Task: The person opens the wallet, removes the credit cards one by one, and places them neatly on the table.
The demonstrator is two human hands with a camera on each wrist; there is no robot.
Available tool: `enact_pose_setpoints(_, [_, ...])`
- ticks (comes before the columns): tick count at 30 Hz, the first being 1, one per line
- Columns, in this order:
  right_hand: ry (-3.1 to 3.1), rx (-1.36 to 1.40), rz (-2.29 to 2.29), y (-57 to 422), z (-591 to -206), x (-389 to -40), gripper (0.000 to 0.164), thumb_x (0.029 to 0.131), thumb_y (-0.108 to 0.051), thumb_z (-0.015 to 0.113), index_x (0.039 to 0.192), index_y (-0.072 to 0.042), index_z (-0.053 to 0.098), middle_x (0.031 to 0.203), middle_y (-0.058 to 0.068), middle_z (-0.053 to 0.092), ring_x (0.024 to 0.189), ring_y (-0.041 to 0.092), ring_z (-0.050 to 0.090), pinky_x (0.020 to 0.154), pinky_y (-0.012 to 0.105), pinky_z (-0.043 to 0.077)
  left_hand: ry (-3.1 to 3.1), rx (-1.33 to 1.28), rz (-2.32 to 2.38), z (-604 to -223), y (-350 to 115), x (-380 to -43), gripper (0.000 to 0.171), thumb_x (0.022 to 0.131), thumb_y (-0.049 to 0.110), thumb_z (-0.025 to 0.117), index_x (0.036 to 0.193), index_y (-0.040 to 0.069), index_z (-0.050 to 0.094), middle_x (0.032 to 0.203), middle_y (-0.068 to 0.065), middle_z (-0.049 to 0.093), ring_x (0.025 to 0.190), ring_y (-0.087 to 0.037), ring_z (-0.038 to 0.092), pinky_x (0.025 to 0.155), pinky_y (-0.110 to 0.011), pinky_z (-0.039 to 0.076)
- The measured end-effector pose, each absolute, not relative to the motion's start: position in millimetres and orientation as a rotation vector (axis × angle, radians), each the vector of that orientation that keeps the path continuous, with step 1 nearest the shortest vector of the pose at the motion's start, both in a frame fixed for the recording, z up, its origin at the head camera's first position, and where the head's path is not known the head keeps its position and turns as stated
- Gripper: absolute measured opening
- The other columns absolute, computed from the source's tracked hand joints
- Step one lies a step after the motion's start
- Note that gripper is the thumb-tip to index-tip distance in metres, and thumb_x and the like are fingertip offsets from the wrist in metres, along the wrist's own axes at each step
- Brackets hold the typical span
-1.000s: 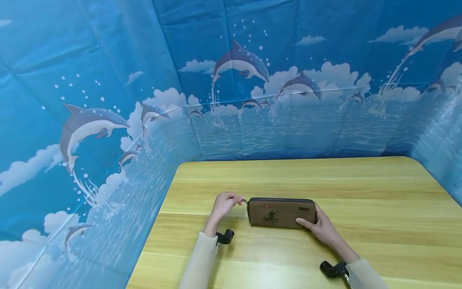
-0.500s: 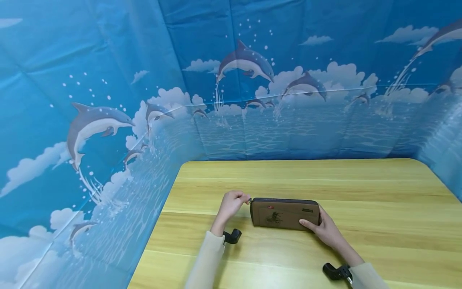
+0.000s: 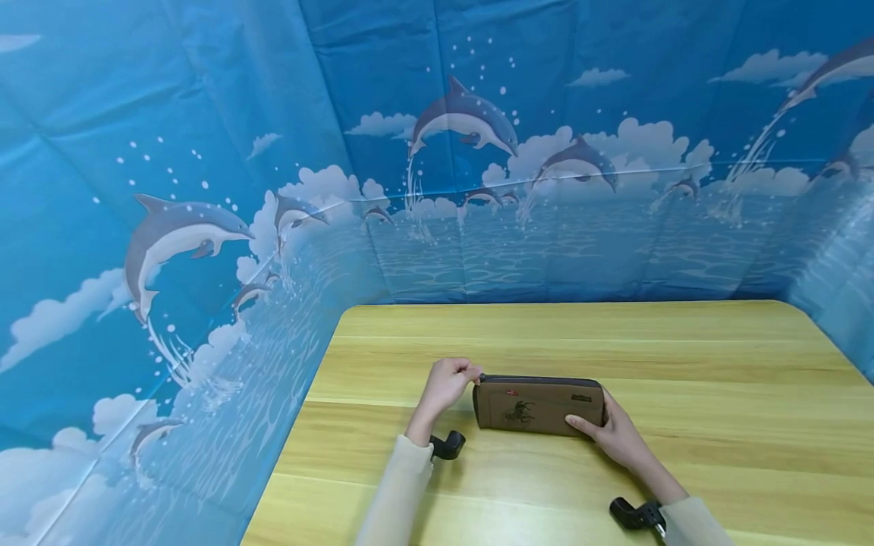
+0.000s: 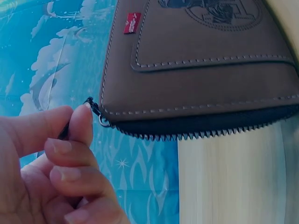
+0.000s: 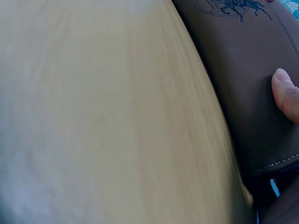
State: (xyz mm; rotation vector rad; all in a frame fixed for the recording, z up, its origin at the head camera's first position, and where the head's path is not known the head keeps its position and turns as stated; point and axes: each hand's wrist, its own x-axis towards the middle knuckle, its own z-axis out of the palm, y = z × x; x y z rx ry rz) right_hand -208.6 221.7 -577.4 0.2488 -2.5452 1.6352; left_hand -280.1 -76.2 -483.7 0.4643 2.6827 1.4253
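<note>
Item: one brown wallet (image 3: 539,403), long and flat, held on its long edge at the middle of the counter (image 3: 724,371). Its printed face looks to the near side; whether the lower edge bears on the wood I cannot tell. Marks: a dark horse emblem (image 3: 519,412) and, near the far left corner, a small red tag (image 4: 132,23).

Fastening: a dark zipper round the border. Its teeth (image 4: 187,136) stand bare along the left end; the zipper pull (image 4: 91,102) sits at the far left corner, by a small metal ring (image 4: 103,121).

Left hand (image 3: 447,383): closed in a pinch, thumb and forefinger on the zipper pull, the other fingers curled in; so small a tab presumably allows only fingertips.

Right hand (image 3: 617,434): wrapped about the wallet's right end, thumb flat on the near face, remaining fingers mostly hidden behind. This grip, opposite the pinch, seems meant to steady the body against any tug at the left.

Accessories: a black camera mount at each wrist, left (image 3: 448,445) and right (image 3: 633,515); pale sleeves (image 3: 398,493).

Surround: a blue dolphin-printed sheet (image 3: 614,76) beyond the counter's far edge and along its left.
</note>
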Motion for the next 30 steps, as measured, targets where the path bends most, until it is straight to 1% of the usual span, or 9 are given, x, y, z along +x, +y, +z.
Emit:
enact_pose_setpoints(4, [-2.551,0.243,1.634,221.6,-578.6,-208.3,0.055,0.087,-0.026,0.071,0.131,-0.01,0.042,0.108,0.006,0.06,0.093,0.013,0.058,0.076,0.03,0.049,2.67,0.476,1.429,-482.0,-73.7,-278.8,0.031,0.096,0.026,0.056,0.068,0.015,0.067,0.051,0.002,0.041,0.045,-0.012,0.028,0.047,-0.026,0.028])
enact_pose_setpoints(8, [-2.544,0.237,1.643,221.3,-578.7,-207.6,0.055,0.087,-0.025,0.071,0.131,-0.01,0.042,0.108,0.007,0.06,0.092,0.013,0.058,0.076,0.03,0.05,2.66,0.49,1.447,-479.1,-71.0,-276.4,0.031,0.095,0.024,0.057,0.068,0.014,0.067,0.054,0.002,0.045,0.045,-0.012,0.028,0.047,-0.026,0.027])
enact_pose_setpoints(11, [-2.545,0.233,1.635,221.0,-578.1,-207.5,0.055,0.087,-0.025,0.071,0.131,-0.01,0.042,0.108,0.007,0.06,0.092,0.013,0.058,0.076,0.03,0.049,2.663,0.499,1.455,-477.1,-69.0,-275.2,0.031,0.095,0.021,0.057,0.067,0.012,0.066,0.057,-0.001,0.05,0.045,-0.012,0.028,0.047,-0.025,0.027])
enact_pose_setpoints(15, [-2.552,0.226,1.624,220.4,-576.9,-207.2,0.055,0.087,-0.027,0.071,0.131,-0.01,0.042,0.108,0.007,0.06,0.093,0.013,0.058,0.077,0.03,0.049,2.656,0.499,1.453,-476.4,-67.0,-274.8,0.03,0.095,0.021,0.057,0.068,0.012,0.067,0.061,-0.008,0.054,0.045,-0.012,0.028,0.049,-0.026,0.028])
enact_pose_setpoints(18, [-2.55,0.223,1.626,220.0,-576.4,-207.1,0.055,0.087,-0.028,0.071,0.13,-0.01,0.043,0.108,0.007,0.06,0.093,0.013,0.058,0.077,0.03,0.049,2.65,0.503,1.448,-477.6,-65.7,-274.8,0.03,0.096,0.021,0.057,0.068,0.013,0.067,0.062,-0.009,0.055,0.045,-0.012,0.028,0.05,-0.026,0.029])
enact_pose_setpoints(23, [-2.54,0.219,1.64,219.2,-577.0,-207.3,0.054,0.086,-0.026,0.072,0.129,-0.009,0.044,0.107,0.008,0.061,0.092,0.013,0.059,0.076,0.03,0.05,2.65,0.515,1.441,-477.8,-64.8,-274.5,0.031,0.096,0.023,0.056,0.068,0.013,0.067,0.063,-0.004,0.056,0.046,-0.013,0.029,0.052,-0.026,0.03])
enact_pose_setpoints(29, [-2.542,0.213,1.612,219.4,-577.1,-207.0,0.056,0.086,-0.027,0.071,0.131,-0.01,0.043,0.109,0.007,0.06,0.094,0.013,0.058,0.076,0.03,0.049,2.674,0.554,1.395,-475.1,-64.3,-274.2,0.034,0.097,0.023,0.055,0.066,0.012,0.065,0.07,0.006,0.061,0.046,-0.013,0.031,0.051,-0.026,0.031])
enact_pose_setpoints(30, [-2.54,0.215,1.61,219.2,-577.1,-207.0,0.055,0.086,-0.026,0.071,0.131,-0.01,0.043,0.108,0.007,0.06,0.094,0.013,0.058,0.076,0.03,0.049,2.678,0.564,1.386,-474.9,-64.2,-274.2,0.034,0.097,0.023,0.055,0.066,0.012,0.065,0.068,0.006,0.061,0.046,-0.013,0.032,0.051,-0.026,0.031])
